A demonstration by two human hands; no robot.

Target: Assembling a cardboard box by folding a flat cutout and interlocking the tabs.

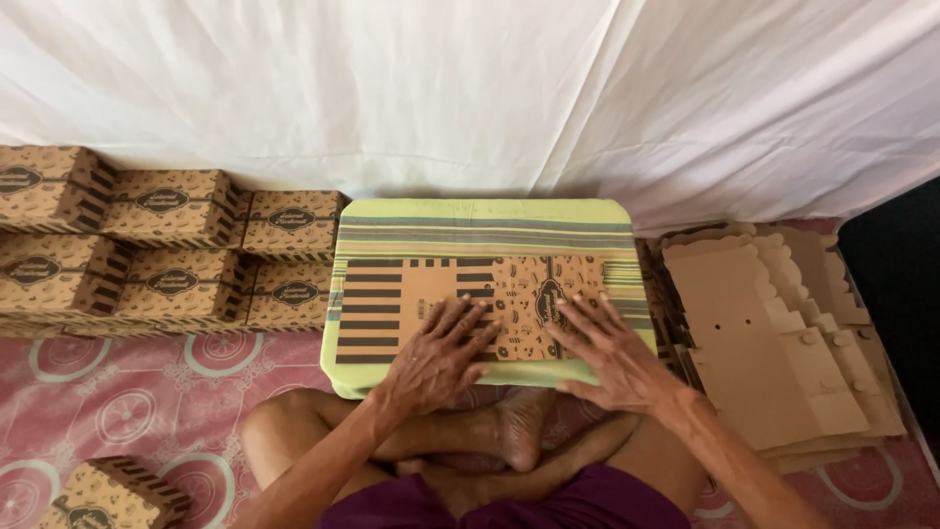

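A flat, unfolded brown cardboard box blank [431,294] with black stripes and printed patterns lies on a small green striped table [490,227]. My left hand [441,353] rests palm down on the blank's near middle, fingers spread. My right hand [605,345] presses flat on the blank's right part, fingers apart. Neither hand grips anything. My crossed legs sit just under the table's near edge.
Several assembled printed boxes [166,250] are stacked in rows at the left, one more [108,495] at the bottom left. A pile of plain flat cardboard blanks [774,343] lies at the right. White cloth [490,88] hangs behind; pink patterned mat [186,382] covers the floor.
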